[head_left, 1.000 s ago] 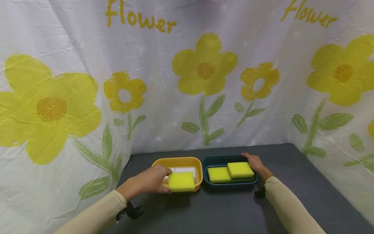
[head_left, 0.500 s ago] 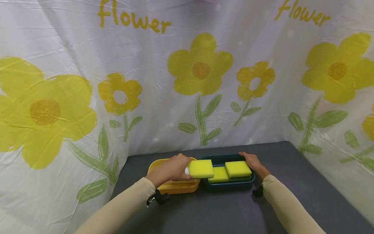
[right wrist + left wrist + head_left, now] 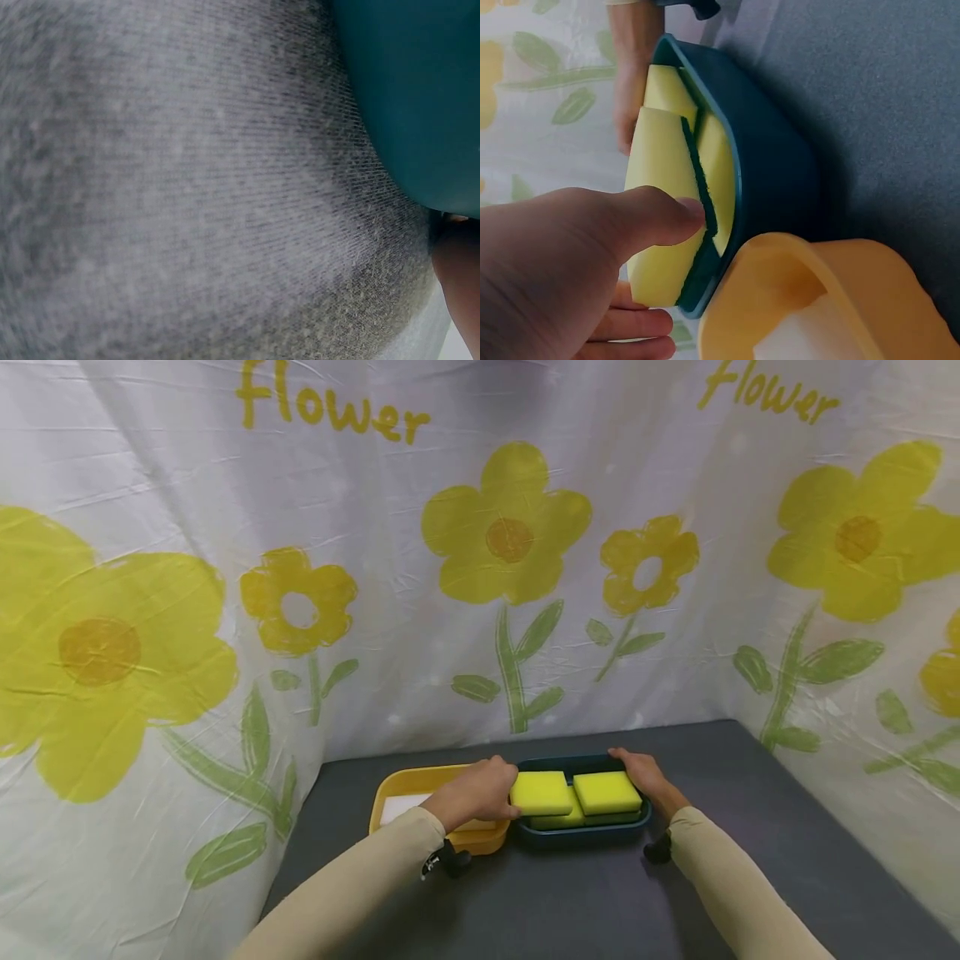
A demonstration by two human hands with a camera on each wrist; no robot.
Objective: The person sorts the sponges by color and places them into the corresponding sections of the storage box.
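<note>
My left hand (image 3: pixel 480 789) pinches a yellow sponge (image 3: pixel 540 793) with a dark green scouring side facing down. In the left wrist view, the thumb lies across this sponge (image 3: pixel 664 157), with other fingers on its far side. It is over the left part of a dark teal basin (image 3: pixel 588 833), above another yellow sponge (image 3: pixel 576 814). One more yellow sponge (image 3: pixel 606 792) sits raised at the basin's right. My right hand (image 3: pixel 647 774) is at the basin's right end, fingertips by the far rim. Its thumb is hidden in the head view.
A yellow basin (image 3: pixel 487 842) stands left of the teal one, their sides close together. In it lies a white block (image 3: pixel 401 807), partly covered by my left arm. The dark grey table (image 3: pixel 562 902) is bordered by a white flower-print curtain (image 3: pixel 412 693).
My left hand has carried the yellow sponge rightward from over the yellow basin to over the teal basin. The right hand stays at the teal basin's end. The head view has turned slightly right.
</note>
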